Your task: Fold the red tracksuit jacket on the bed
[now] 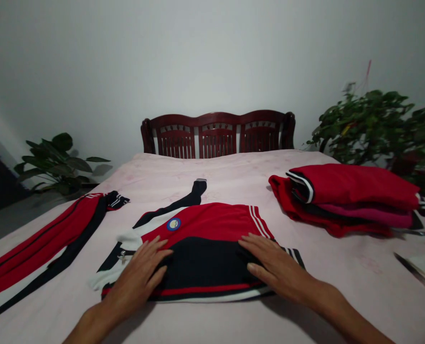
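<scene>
A red, black and white zip jacket (208, 258) lies partly folded on the pink bedsheet, its collar to the left and striped hem to the right. One dark sleeve (192, 196) stretches away toward the headboard. A round blue badge (174, 224) shows on the red chest. My left hand (142, 267) rests flat on the jacket near the collar and zip pull, fingers spread. Near the striped hem, my right hand (269, 263) also lies on the cloth with its fingers stretched out. Neither hand grips the fabric.
Folded red clothes (355, 191) are stacked on the bed's right side. Red and black trousers or a similar garment (58, 243) lie along the left. A dark wooden headboard (217, 136) stands behind. Leafy plants (373, 126) flank the bed. A flat, dark-edged item (418, 274) lies at right.
</scene>
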Demonstrator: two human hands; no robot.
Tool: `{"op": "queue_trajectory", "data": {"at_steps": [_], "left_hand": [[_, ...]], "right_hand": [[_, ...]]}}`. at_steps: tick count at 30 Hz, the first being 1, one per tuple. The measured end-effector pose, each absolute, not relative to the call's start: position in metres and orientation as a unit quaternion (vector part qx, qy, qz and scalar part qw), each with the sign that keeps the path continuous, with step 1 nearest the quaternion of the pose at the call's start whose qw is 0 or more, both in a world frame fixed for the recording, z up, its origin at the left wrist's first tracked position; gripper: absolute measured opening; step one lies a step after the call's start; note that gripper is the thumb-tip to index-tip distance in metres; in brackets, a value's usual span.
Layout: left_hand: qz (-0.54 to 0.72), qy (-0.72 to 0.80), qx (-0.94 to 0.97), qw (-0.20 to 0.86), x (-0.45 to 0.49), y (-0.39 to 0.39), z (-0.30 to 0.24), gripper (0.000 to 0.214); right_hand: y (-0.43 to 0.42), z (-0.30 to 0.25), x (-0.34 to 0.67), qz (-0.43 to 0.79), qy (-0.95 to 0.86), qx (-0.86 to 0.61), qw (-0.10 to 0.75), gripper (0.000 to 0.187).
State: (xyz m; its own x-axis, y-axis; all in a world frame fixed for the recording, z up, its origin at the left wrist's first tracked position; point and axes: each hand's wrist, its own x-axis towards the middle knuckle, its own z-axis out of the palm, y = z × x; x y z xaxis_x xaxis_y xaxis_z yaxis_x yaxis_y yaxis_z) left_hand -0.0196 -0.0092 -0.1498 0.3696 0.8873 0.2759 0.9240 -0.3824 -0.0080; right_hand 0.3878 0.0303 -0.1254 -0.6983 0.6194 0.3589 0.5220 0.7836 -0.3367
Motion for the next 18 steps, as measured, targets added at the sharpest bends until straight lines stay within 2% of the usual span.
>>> {"op": "queue_trajectory", "data": {"at_steps": [4,9,13,16,18], "left_hand": [[-0.074,-0.547,-0.831,0.077,0.011,0.008,-0.18,0.056],[-0.071,-0.56,-0.825,-0.009,-0.007,0.003,-0.195,0.057],[-0.121,-0.613,-0.775,-0.096,-0.026,0.04,-0.169,0.043],[-0.174,-0.68,-0.709,-0.059,-0.039,0.097,-0.145,0.038],[-0.178,-0.713,-0.677,-0.032,-0.047,0.138,-0.136,0.038]], "right_hand": [[0.041,-0.161,0.377,0.022,-0.934,-0.313,0.173,0.057],[0.052,-0.19,0.415,-0.012,-0.924,-0.351,0.152,0.058],[0.063,-0.174,0.417,0.008,-0.915,-0.369,0.16,0.036],[0.073,-0.16,0.4,0.024,-0.901,-0.402,0.16,0.018],[0.079,-0.154,0.389,0.026,-0.904,-0.399,0.149,0.017]]}}
